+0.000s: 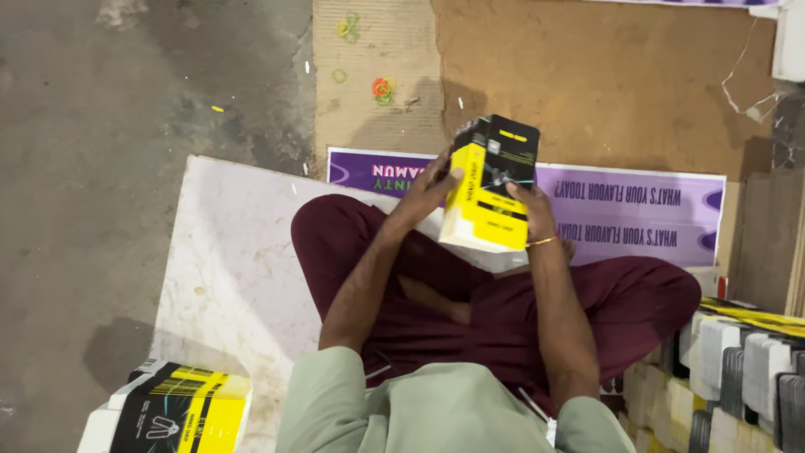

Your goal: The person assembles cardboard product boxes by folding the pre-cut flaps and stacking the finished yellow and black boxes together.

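Box [489,186], yellow and black, held upright above my crossed legs [503,310], between both hands. Left hand [428,191]: fingers wrapped on the box's left side, thumb near the top edge, grip clamped on the box. Right hand [528,205]: fingers pressed to the right face below the black top flap, grip likewise closed on the box; a thin bangle [542,242] sits at that wrist. The top flap appears partly raised, so I judge the step in hand to be working the top end of the box, though whether it is being opened or shut I cannot tell. The next move, as I read it, calls for one hand to steady the body while the other's fingertips handle the flap.

Surroundings: I sit on a pale board [235,277] laid on the floor [126,126]. A purple sheet [620,210] lies just beyond my knees, over cardboard [604,75]. Coloured rubber bands [382,88] rest on the cardboard, well apart from the hands. A stack of like boxes [180,411] stands at my left; rows of packed boxes [738,369] stand at my right.
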